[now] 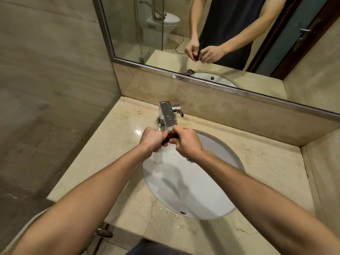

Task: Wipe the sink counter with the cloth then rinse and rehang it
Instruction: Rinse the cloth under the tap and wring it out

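A small dark reddish-brown cloth [170, 137] is bunched tight between my two hands, just under the spout of the chrome faucet [167, 114]. My left hand [153, 137] is fisted on its left end and my right hand [185, 141] grips its right end. Most of the cloth is hidden inside my fingers. Both hands hover over the back left part of the white oval sink [200, 188], set in the beige marble counter [117, 137]. Water drops lie on the counter near the sink's front rim.
A mirror [211, 34] with a metal frame runs along the back wall and reflects my hands, a toilet and a glass shower screen. A marble wall closes the left side and a raised ledge [312, 162] the right. A metal rail [103, 231] sits below the counter's front left.
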